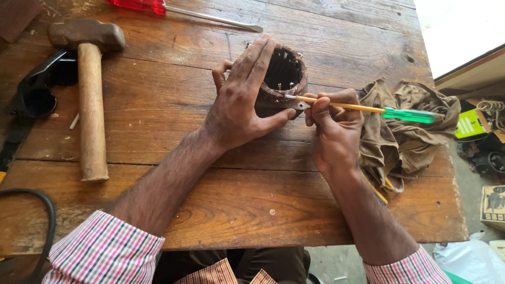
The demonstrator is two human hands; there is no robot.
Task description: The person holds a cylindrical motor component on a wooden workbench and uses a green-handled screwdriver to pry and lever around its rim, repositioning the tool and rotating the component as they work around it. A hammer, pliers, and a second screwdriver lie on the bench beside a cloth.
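Note:
A dark, round motor stator (284, 73) with copper windings stands on the wooden table (221, 205). My left hand (242, 100) wraps around its left side and holds it steady. My right hand (331, 126) grips a thin screwdriver (363, 108) with a yellow shaft and a green handle. The screwdriver's metal tip rests at the stator's near rim. The green handle points right, over a crumpled cloth.
A hammer (89, 79) with a wooden handle lies at the left. A red-handled screwdriver (179, 10) lies at the far edge. A brown cloth (405, 137) is bunched at the right. Dark goggles (39, 87) and a black cable (47, 210) sit at the left edge.

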